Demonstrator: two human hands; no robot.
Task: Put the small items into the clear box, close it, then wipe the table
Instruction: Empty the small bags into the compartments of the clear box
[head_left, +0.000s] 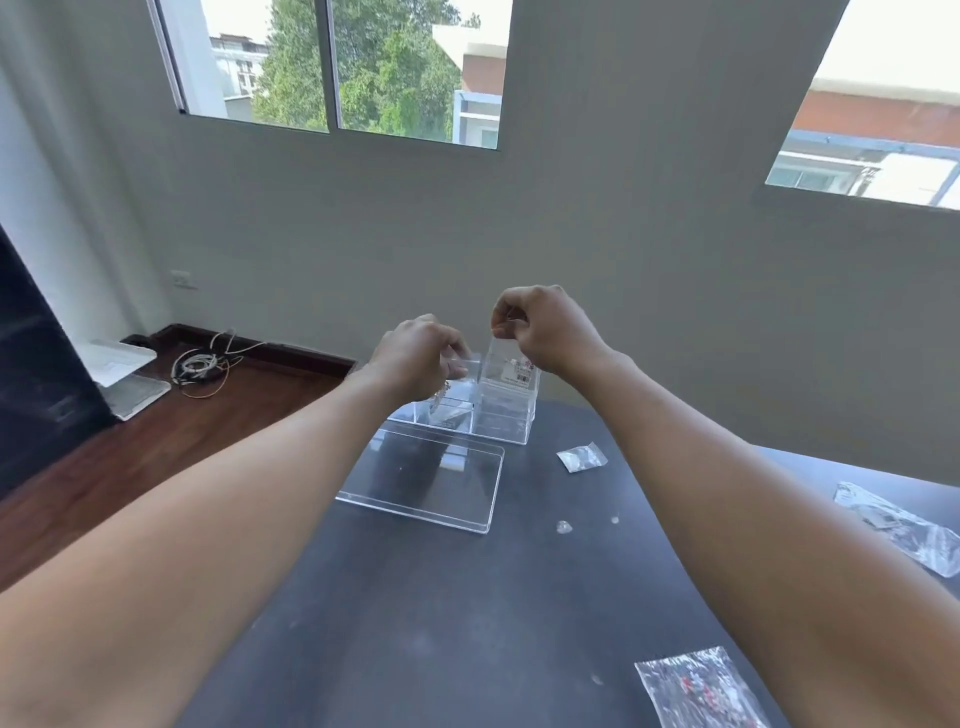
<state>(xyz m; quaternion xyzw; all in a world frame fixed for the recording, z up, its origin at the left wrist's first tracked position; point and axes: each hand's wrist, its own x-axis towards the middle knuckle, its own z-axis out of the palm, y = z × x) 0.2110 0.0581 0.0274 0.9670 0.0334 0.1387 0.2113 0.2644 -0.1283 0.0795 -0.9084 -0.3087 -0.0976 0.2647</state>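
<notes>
A clear box (501, 415) with compartments stands open at the far edge of the dark table (415, 597). Its clear lid (421, 475) lies flat in front of it. My left hand (415, 358) is over the box's left compartment, pinching a small clear packet (451, 389) that hangs into it. Above the right compartment, my right hand (540, 327) pinches the top of a clear bag with a barcode label (511, 371). More small clear bags lie on the table: one right of the box (582, 457), one at the right edge (904, 527), one near me (696, 686).
Two tiny clear bits (563, 527) lie on the table right of the lid. Beyond the table's left edge is a wooden floor with a tangle of cables (200, 364) and a white object (124, 379). A grey wall with windows stands behind.
</notes>
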